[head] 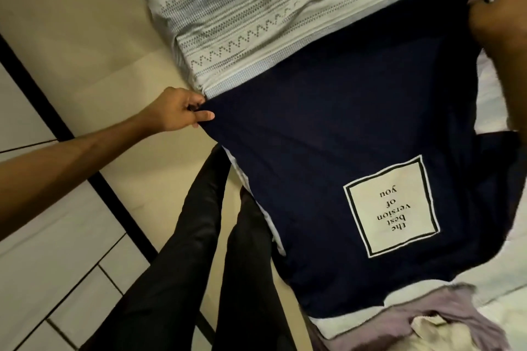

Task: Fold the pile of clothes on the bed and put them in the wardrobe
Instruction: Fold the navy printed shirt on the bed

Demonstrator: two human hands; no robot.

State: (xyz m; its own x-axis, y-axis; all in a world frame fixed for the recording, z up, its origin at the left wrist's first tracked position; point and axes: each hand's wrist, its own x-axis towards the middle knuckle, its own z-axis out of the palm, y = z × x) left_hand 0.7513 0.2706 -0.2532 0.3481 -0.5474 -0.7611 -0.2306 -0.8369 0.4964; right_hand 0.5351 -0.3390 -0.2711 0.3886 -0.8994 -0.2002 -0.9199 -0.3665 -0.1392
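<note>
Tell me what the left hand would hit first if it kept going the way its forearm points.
The left hand already pinches the corner of the navy T-shirt, so it would push into that cloth first, then cross the patterned bedspread underneath. Depth is hard to judge from this one view.

Single head view, steeply downward, close above bed (256,8) edge and floor (71,208).

One navy shirt (328,137), one lilac garment (456,319), two hands (179,111).
</note>
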